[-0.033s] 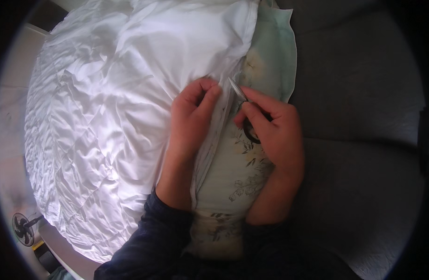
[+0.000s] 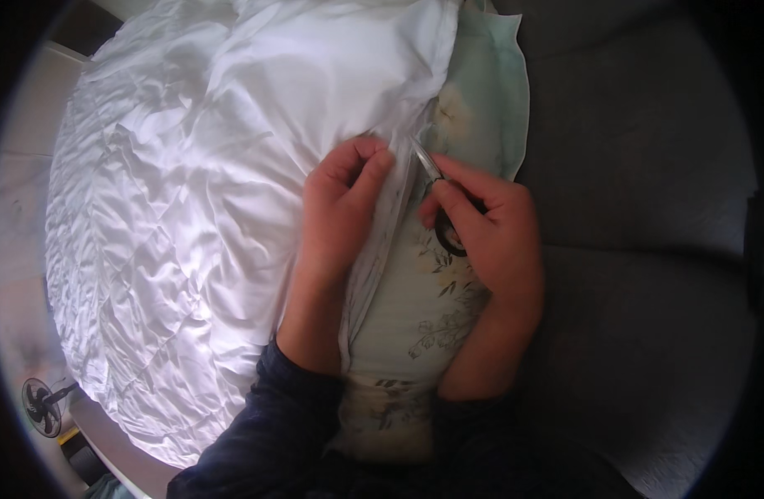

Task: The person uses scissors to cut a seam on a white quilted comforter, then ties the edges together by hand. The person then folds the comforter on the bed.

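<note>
My left hand (image 2: 346, 195) is closed, thumb against the bent forefinger, pinching the edge of a white cloth (image 2: 232, 158) that looks like a quilt or its cover. A seam or folded hem (image 2: 380, 241) runs along this edge, down past my wrist. In my right hand (image 2: 490, 220) is a pair of small scissors (image 2: 425, 158) with silver blades and dark handles. Their blades look nearly together and point up and left at the hem, just right of my left fingertips. A loose thread seems to lie near the tips, too fine to be sure.
Pale green floral bedding (image 2: 423, 316) lies under the hem and between my forearms. To the right spreads a dark grey padded surface (image 2: 640, 166) with a seam across it. A small black fan (image 2: 43, 407) and pale floor (image 2: 20, 249) show at the far left.
The scissors' tips have shifted very slightly to the right. My left hand and the cloth have stayed almost where they were.
</note>
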The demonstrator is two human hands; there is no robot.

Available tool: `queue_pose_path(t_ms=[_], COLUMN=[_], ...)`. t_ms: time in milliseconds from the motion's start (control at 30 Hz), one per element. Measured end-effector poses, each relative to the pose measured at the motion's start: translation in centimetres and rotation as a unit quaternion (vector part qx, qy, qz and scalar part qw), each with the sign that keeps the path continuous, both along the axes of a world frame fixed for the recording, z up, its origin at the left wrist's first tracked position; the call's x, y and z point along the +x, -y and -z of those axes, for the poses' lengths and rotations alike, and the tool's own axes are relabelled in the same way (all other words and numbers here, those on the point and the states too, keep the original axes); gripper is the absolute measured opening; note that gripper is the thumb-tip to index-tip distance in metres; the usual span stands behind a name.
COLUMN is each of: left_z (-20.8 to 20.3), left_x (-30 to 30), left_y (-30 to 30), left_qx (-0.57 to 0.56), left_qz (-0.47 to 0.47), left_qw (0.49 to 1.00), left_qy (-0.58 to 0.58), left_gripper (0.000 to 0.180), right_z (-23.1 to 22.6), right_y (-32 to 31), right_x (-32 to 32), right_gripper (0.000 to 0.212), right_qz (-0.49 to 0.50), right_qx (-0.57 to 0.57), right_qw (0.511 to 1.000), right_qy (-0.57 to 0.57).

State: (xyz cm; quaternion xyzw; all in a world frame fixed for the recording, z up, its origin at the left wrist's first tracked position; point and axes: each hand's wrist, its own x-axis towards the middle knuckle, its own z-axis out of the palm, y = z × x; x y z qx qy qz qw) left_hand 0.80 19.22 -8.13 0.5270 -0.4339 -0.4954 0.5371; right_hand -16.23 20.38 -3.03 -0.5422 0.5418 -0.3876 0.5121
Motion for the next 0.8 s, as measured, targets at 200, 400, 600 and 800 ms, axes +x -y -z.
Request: queue_pose_path(t_ms=[200,400,600,800], left_z=[-1.7,-2.4,-2.2,-2.5], left_x=[0.2,0.2,0.1,-0.6], left_y=[-0.5,-0.7,-0.9,-1.4], left_qx=[0.011,0.012,0.016,0.002], left_qz=[0.017,0.065,0.052,0.064], left_qw=[0.997,0.988,0.988,0.981], left_qy=[-0.076,-0.139,-0.141,-0.181], left_gripper=[0.021,0.025,0.025,0.023], right_z=[1.9,3.1,3.4,4.1], right_y=[0.3,0.4,0.5,0.6], right_x=[-0.4,-0.7,-0.6,-0.9], right_gripper=[0.032,0.032,0.031,0.031], right_qz=[-0.03,-0.045,-0.055,-0.071], right_qx=[-0.029,-0.034,-0.03,-0.033], right_qw=[0.997,0.995,0.991,0.987], right_qy=[0.063,0.086,0.12,0.141])
